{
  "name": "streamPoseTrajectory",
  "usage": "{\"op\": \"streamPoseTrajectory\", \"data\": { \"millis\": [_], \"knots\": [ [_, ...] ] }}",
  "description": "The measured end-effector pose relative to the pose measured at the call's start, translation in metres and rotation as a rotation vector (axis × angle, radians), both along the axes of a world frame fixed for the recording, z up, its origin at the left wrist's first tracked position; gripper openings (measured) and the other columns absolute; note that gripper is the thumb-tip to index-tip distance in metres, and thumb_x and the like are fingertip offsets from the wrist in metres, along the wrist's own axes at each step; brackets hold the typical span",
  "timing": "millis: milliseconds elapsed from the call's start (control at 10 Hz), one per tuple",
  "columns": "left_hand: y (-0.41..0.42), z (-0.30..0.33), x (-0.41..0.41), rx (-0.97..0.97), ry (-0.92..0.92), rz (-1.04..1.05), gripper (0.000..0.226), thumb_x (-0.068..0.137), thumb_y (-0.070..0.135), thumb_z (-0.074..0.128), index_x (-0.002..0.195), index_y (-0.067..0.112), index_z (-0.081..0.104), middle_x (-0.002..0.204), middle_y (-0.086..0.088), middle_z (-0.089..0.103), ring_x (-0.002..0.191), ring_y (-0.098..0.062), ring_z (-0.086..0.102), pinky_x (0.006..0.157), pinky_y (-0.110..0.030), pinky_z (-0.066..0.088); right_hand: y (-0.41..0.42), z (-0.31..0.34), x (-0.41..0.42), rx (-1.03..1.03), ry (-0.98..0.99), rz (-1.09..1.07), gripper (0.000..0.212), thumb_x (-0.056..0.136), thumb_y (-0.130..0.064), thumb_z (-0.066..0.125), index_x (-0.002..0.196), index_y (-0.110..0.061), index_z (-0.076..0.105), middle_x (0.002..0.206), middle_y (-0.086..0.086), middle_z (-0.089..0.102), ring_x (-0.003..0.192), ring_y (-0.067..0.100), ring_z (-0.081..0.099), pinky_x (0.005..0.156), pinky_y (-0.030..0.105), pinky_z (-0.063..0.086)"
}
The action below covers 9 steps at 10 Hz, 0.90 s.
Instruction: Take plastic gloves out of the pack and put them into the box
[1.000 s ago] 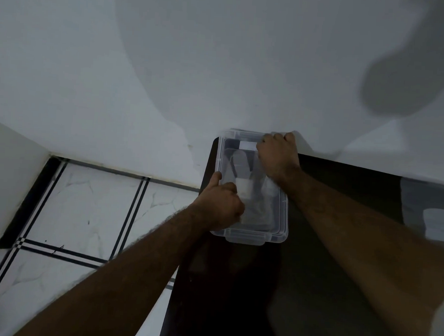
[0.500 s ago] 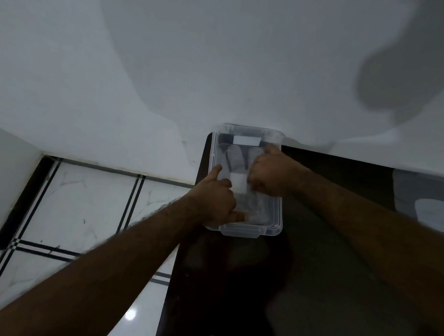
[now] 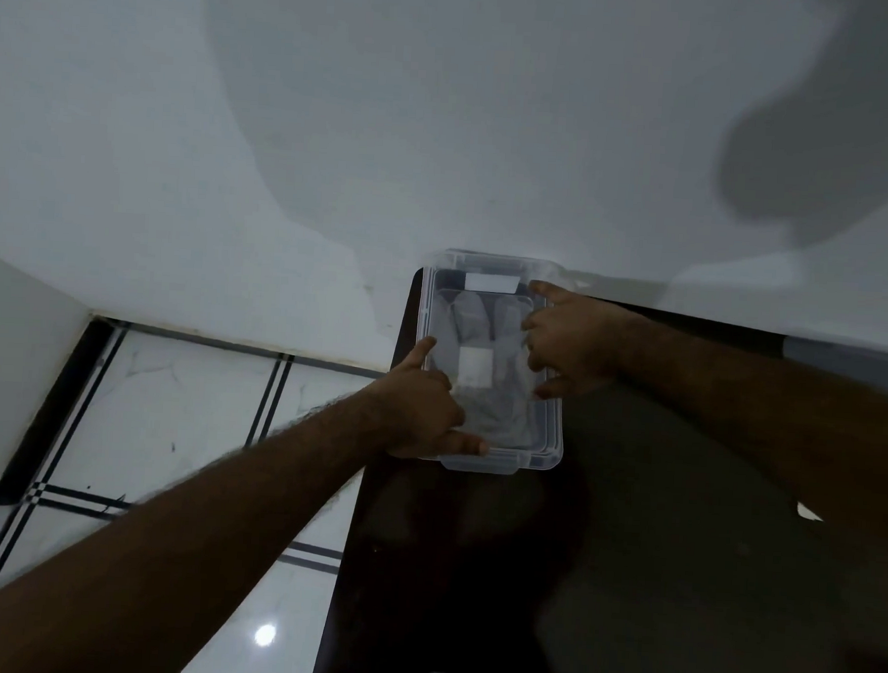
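Observation:
A clear plastic box [image 3: 482, 464] stands on the far left corner of a dark table [image 3: 650, 578], against the wall. Inside it lie translucent plastic gloves [image 3: 502, 414] with a white square label [image 3: 475, 366] on top. My left hand [image 3: 423, 407] grips the box's near left corner, thumb up along the left rim and a finger along the front edge. My right hand [image 3: 570, 343] rests at the right rim with its fingers spread and nothing in them. No separate glove pack shows.
A white wall [image 3: 442, 130] rises directly behind the box. Left of the table, white floor tiles with black lines [image 3: 170, 414] lie below the table edge. A small white scrap [image 3: 807, 511] sits by my right forearm.
My right hand has drawn back from the far end of the box interior to the right rim and opened its fingers. My left hand has stayed at the near left corner.

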State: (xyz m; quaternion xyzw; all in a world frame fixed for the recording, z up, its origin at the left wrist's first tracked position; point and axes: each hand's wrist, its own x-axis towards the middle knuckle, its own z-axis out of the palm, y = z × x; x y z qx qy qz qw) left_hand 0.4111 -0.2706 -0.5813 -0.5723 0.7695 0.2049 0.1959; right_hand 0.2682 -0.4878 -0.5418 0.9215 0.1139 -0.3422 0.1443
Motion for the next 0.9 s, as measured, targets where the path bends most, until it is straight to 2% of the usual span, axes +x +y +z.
{"op": "streamPoseTrajectory", "data": {
  "millis": [100, 200, 300, 400, 500, 600, 700, 800, 900],
  "knots": [
    [0.002, 0.004, 0.003, 0.015, 0.005, -0.014, 0.091, 0.098, 0.082, 0.004, 0.134, 0.030, 0.069, 0.129, -0.002, 0.075, 0.145, -0.025, 0.052, 0.123, -0.068, -0.019, 0.000, 0.007, -0.004, -0.023, -0.021, 0.022, 0.056, 0.099, -0.070, 0.039, 0.120, -0.033, 0.074, 0.133, -0.004, 0.070, 0.144, 0.023, 0.047, 0.121, 0.066, -0.009],
    [0.009, 0.009, 0.004, -0.078, -0.031, -0.078, 0.093, 0.098, 0.081, 0.001, 0.133, 0.029, 0.070, 0.126, 0.003, 0.077, 0.149, -0.024, 0.048, 0.124, -0.070, -0.015, 0.003, 0.009, -0.005, -0.033, -0.041, -0.012, 0.054, 0.100, -0.068, 0.041, 0.127, -0.032, 0.072, 0.146, -0.002, 0.063, 0.153, 0.026, 0.037, 0.120, 0.069, -0.011],
    [0.013, 0.015, 0.007, -0.233, -0.092, -0.121, 0.102, 0.096, 0.083, -0.004, 0.123, 0.026, 0.076, 0.123, 0.006, 0.078, 0.153, -0.026, 0.044, 0.124, -0.069, -0.013, 0.013, 0.010, -0.004, -0.061, -0.105, -0.017, 0.053, 0.101, -0.067, 0.041, 0.124, -0.031, 0.072, 0.146, 0.001, 0.062, 0.151, 0.029, 0.039, 0.120, 0.073, -0.009],
    [0.010, 0.017, 0.013, -0.232, -0.140, -0.131, 0.109, 0.092, 0.087, -0.008, 0.115, 0.026, 0.080, 0.120, 0.005, 0.079, 0.155, -0.029, 0.041, 0.122, -0.071, -0.016, 0.026, 0.010, -0.002, -0.115, -0.191, -0.090, 0.047, 0.100, -0.061, 0.051, 0.117, -0.024, 0.074, 0.141, 0.005, 0.065, 0.147, 0.031, 0.045, 0.120, 0.073, -0.009],
    [0.006, 0.015, 0.017, -0.130, -0.195, -0.157, 0.105, 0.093, 0.089, -0.001, 0.107, 0.027, 0.082, 0.111, 0.005, 0.081, 0.151, -0.029, 0.046, 0.120, -0.071, -0.020, 0.038, 0.014, -0.002, -0.187, -0.256, -0.196, 0.035, 0.099, -0.044, 0.061, 0.112, -0.014, 0.074, 0.130, 0.009, 0.070, 0.137, 0.033, 0.054, 0.123, 0.075, 0.002],
    [0.007, 0.021, 0.018, -0.206, -0.183, -0.190, 0.098, 0.097, 0.086, 0.006, 0.105, 0.026, 0.082, 0.112, 0.004, 0.080, 0.148, -0.030, 0.049, 0.122, -0.073, -0.012, 0.042, 0.015, -0.010, -0.207, -0.415, -0.226, 0.025, 0.097, -0.025, 0.065, 0.111, -0.005, 0.074, 0.131, 0.018, 0.069, 0.137, 0.038, 0.054, 0.123, 0.075, 0.007],
    [0.007, 0.024, 0.018, -0.319, -0.150, -0.166, 0.095, 0.098, 0.085, 0.009, 0.107, 0.024, 0.082, 0.114, 0.002, 0.080, 0.149, -0.032, 0.049, 0.124, -0.073, -0.006, 0.052, 0.007, -0.011, -0.102, -0.548, -0.218, 0.025, 0.093, -0.021, 0.063, 0.113, -0.009, 0.073, 0.126, 0.017, 0.070, 0.130, 0.036, 0.060, 0.122, 0.073, 0.014],
    [0.005, 0.021, 0.011, -0.233, -0.138, -0.190, 0.094, 0.098, 0.085, 0.011, 0.114, 0.023, 0.080, 0.116, 0.001, 0.080, 0.151, -0.031, 0.046, 0.123, -0.072, -0.014, 0.076, -0.022, -0.009, 0.056, -0.333, -0.126, 0.030, 0.096, -0.035, 0.064, 0.124, -0.027, 0.069, 0.116, 0.001, 0.073, 0.117, 0.026, 0.066, 0.121, 0.064, 0.026],
    [-0.001, 0.012, 0.008, -0.098, -0.171, -0.202, 0.100, 0.094, 0.087, 0.009, 0.126, 0.021, 0.076, 0.125, -0.005, 0.077, 0.147, -0.032, 0.049, 0.123, -0.070, -0.017, 0.084, -0.047, -0.010, 0.097, -0.147, -0.213, 0.034, 0.101, -0.044, 0.060, 0.133, -0.033, 0.064, 0.128, -0.001, 0.070, 0.127, 0.027, 0.060, 0.124, 0.062, 0.022]
  ]
}}
